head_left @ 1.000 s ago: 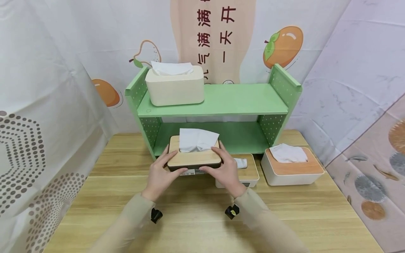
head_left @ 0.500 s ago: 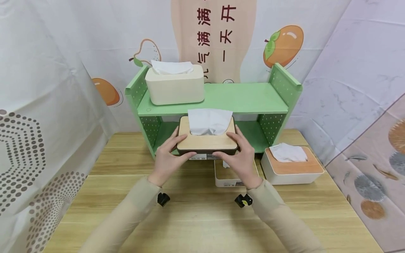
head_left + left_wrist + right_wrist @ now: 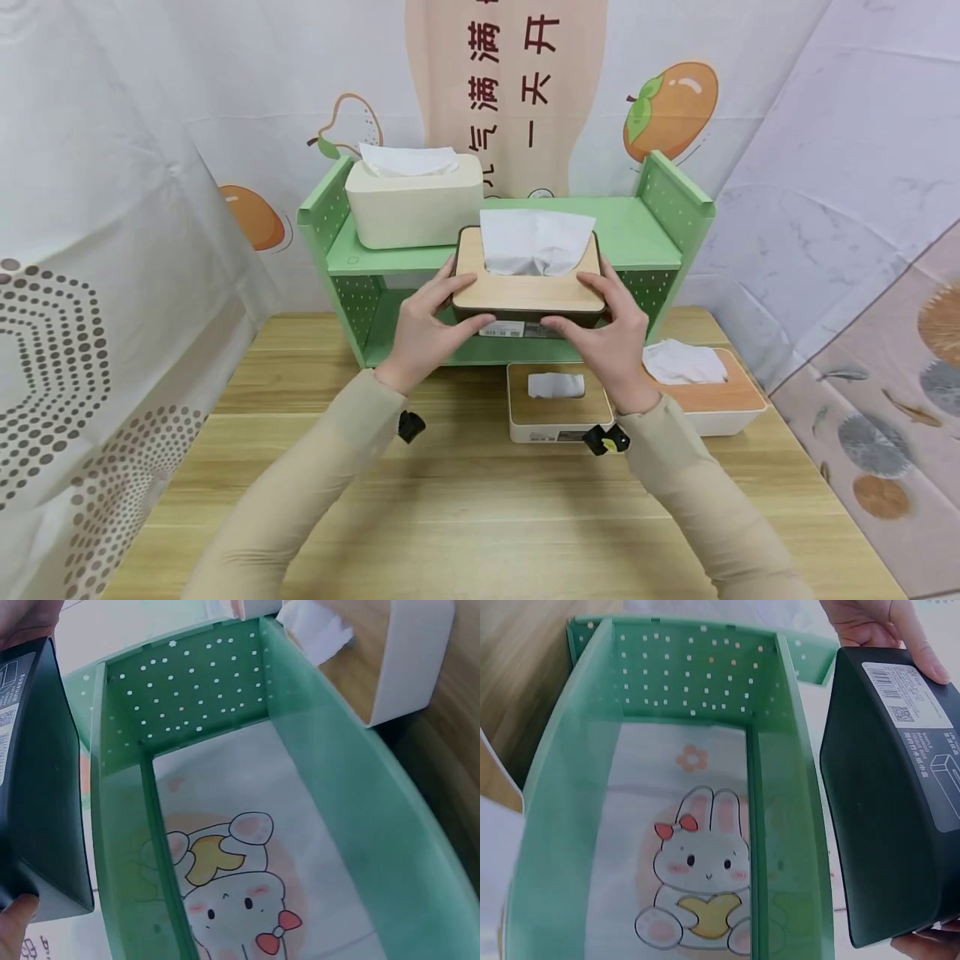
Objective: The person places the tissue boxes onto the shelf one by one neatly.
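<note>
A black tissue box (image 3: 528, 293) with a light wood lid is held up in front of the shelf, overlapping the upper board's front edge in the head view. A white tissue (image 3: 536, 242) sticks up from its slot. My left hand (image 3: 435, 325) grips the left end, and my right hand (image 3: 615, 337) grips the right end, thumbs on the front face. The left wrist view shows the box's dark underside (image 3: 49, 795). In the right wrist view, a barcode label (image 3: 907, 697) lies on its front. A cream tissue box (image 3: 416, 208) stands on the upper board's left.
The green two-tier shelf (image 3: 480, 271) has perforated side panels. Before it on the wooden table (image 3: 465, 517) stand a white tissue box with a wood lid (image 3: 558, 412) and another with an orange-brown lid (image 3: 712, 400), partly behind my right hand. Patterned cloth (image 3: 262, 75) hangs behind.
Both hands have lifted the black tissue box up and to the right, from the lower board's front to the upper board's height. The white wood-lidded box below has come into fuller view.
</note>
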{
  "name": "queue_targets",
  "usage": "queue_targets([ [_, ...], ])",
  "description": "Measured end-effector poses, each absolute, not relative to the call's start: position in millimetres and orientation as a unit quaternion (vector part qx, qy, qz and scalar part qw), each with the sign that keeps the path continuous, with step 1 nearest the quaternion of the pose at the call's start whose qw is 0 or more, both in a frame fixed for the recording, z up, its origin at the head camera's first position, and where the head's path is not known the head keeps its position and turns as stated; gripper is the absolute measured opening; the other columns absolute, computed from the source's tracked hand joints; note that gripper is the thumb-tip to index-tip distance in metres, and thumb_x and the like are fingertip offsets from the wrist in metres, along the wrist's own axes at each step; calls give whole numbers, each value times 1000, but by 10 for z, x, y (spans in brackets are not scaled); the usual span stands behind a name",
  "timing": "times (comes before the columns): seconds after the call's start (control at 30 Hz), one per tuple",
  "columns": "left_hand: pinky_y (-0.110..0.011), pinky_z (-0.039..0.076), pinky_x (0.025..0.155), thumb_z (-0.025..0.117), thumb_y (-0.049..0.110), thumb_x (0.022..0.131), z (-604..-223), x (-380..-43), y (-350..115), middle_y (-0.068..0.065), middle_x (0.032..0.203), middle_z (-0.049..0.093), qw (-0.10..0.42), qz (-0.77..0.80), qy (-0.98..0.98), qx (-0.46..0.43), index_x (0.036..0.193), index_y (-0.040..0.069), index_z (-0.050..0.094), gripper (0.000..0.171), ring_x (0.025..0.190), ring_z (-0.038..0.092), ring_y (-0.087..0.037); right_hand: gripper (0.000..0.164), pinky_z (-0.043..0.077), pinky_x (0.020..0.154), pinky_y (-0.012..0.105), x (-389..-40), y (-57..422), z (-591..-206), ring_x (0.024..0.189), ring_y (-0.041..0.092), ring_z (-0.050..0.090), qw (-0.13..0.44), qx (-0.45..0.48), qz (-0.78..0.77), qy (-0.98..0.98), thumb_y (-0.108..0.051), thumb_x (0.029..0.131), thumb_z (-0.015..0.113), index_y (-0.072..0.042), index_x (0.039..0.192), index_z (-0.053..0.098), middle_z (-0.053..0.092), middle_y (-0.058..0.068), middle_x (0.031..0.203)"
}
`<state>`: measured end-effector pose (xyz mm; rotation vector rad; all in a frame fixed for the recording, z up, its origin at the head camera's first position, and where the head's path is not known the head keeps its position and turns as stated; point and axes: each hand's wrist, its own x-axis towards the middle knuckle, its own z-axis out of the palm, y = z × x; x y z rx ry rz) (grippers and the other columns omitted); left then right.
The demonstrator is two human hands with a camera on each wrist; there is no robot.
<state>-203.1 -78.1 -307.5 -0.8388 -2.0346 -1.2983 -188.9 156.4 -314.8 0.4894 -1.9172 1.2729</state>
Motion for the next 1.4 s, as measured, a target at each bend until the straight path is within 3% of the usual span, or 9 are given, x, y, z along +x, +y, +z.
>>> queue_targets([
  [0.23, -35, 46, 99, 80, 14, 76, -2979, -2202, -652, -20, 141, 47, 268, -475, -779, -311, 120, 0, 64, 49, 137, 38, -25, 76, 44, 88, 10, -2024, 1665, -3090, 127, 32, 49, 404, 176, 496, -748, -52, 64, 77, 4, 114, 64, 44, 23, 141],
  [0.33, -34, 46, 99, 79, 17, 77, -2962, -2257, -610, -19, 139, 49, 261, -468, -787, -305, 120, 0, 63, 49, 137, 38, -25, 71, 44, 85, 8, -2074, 1697, -3082, 125, 33, 51, 406, 169, 498, -747, -45, 64, 81, 3, 114, 64, 45, 23, 141],
  [0.47, -33, 46, 99, 78, 19, 78, -2954, -2313, -560, -18, 140, 48, 255, -464, -794, -298, 121, 1, 63, 50, 136, 39, -25, 61, 44, 83, 7, -2119, 1728, -3082, 123, 32, 53, 400, 149, 498, -755, -24, 64, 88, 1, 115, 65, 45, 22, 142],
  [0.63, -31, 47, 98, 78, 21, 78, -2946, -2364, -503, -18, 142, 46, 248, -461, -802, -288, 122, 2, 62, 50, 135, 41, -25, 57, 45, 85, 10, -2168, 1755, -3085, 126, 28, 51, 394, 127, 500, -761, -11, 64, 88, 0, 114, 65, 46, 21, 141],
  [0.9, -33, 48, 96, 75, 29, 81, -2799, -2430, -439, -15, 145, 43, 207, -425, -842, -261, 126, 6, 60, 53, 134, 43, -24, 55, 46, 96, 43, -2286, 1817, -3018, 131, 23, 47, 371, 110, 501, -774, -14, 67, 87, -3, 116, 65, 48, 16, 141],
  [1.23, -34, 47, 98, 72, 34, 84, -2683, -2559, -353, -9, 143, 48, 186, -399, -868, -232, 127, 10, 59, 51, 139, 35, -20, 52, 34, 110, 42, -2444, 1915, -2873, 137, 26, 38, 340, 116, 455, -815, -16, 70, 84, 1, 115, 63, 61, 21, 125],
  [1.4, -34, 40, 105, 68, 37, 86, -2645, -2663, -307, -8, 143, 48, 175, -388, -878, -218, 130, 12, 57, 52, 136, 40, -20, 51, 40, 102, 46, -2525, 1963, -2785, 126, 32, 50, 304, 114, 436, -839, -20, 76, 81, 0, 119, 61, 60, 20, 126],
])
